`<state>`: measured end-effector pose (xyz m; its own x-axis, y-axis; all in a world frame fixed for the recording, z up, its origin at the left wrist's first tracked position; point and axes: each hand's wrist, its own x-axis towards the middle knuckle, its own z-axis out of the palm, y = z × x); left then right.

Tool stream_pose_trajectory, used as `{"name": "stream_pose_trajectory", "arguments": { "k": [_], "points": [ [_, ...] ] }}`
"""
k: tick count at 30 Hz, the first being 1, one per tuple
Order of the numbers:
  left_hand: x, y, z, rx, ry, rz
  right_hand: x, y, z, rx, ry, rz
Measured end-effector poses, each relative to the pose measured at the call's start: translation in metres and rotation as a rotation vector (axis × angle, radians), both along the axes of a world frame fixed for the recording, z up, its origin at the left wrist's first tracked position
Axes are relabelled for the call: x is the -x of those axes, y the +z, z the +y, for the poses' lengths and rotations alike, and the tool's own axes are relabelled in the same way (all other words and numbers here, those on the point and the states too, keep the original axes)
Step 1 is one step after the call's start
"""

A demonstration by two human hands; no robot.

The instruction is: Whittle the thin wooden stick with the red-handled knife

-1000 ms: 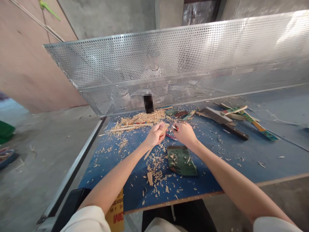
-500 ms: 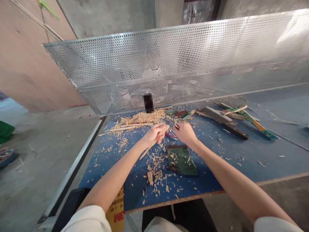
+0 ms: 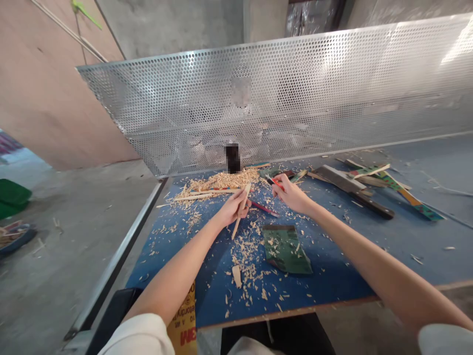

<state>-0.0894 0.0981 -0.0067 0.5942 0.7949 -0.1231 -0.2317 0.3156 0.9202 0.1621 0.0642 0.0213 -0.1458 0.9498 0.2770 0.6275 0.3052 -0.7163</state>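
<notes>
Wood strip (image 3: 241,209) is in the left hand (image 3: 233,208), right around the middle of the frame, pinched between thumb and curled fingers. It's standing at a slant, narrow end down toward the table. Right hand (image 3: 291,195) is just off to the right, fingers bent around a red and black cutter (image 3: 276,183), which points to the upper left and isn't touching the wood. Pretty sure that's a short blade on the end, but it's tiny from here.

Between and below the hands there's a purplish stick (image 3: 265,209) lying on the blue table (image 3: 347,266), plus loose shavings (image 3: 246,251) and a pale wood chip (image 3: 237,276) near bottom center. Green scrap (image 3: 287,250) sits right of those, with crumbs on top. Bigger shavings pile (image 3: 221,181) is up past the left hand, with light sticks (image 3: 207,195) along its near edge. Over on the right: a wide-bladed tool (image 3: 340,180) with a dark handle, beside painted slats (image 3: 414,196). Holey metal sheet (image 3: 310,93) runs across the top.
</notes>
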Motion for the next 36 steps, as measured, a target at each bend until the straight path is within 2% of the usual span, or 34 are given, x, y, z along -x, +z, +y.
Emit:
{"name": "stream_pose_trajectory", "arguments": {
  "k": [3, 7, 11, 16, 21, 25, 30, 36],
  "points": [
    [0.002, -0.002, 0.001, -0.043, -0.023, -0.006, 0.004, 0.002, -0.001, -0.006, 0.054, 0.038],
    [0.003, -0.004, 0.003, -0.073, -0.062, 0.004, 0.006, -0.011, -0.011, -0.019, 0.005, 0.015],
    [0.005, 0.000, 0.002, -0.095, -0.081, 0.016, 0.007, -0.023, -0.019, -0.018, -0.024, -0.019],
    [0.006, 0.002, 0.001, -0.093, -0.047, 0.045, 0.010, -0.020, -0.019, -0.119, -0.072, -0.206],
    [0.005, -0.006, 0.004, -0.097, -0.075, 0.077, 0.009, -0.017, -0.019, -0.080, -0.044, -0.258],
    [-0.002, -0.004, -0.001, -0.107, -0.043, 0.129, 0.012, -0.020, -0.019, -0.004, -0.046, -0.291],
    [-0.014, 0.001, -0.010, -0.206, -0.011, 0.199, 0.020, -0.027, -0.020, 0.023, -0.024, -0.327],
    [-0.019, -0.008, -0.010, -0.262, 0.069, 0.302, 0.022, -0.025, -0.021, 0.032, 0.001, -0.433]
  ]
}}
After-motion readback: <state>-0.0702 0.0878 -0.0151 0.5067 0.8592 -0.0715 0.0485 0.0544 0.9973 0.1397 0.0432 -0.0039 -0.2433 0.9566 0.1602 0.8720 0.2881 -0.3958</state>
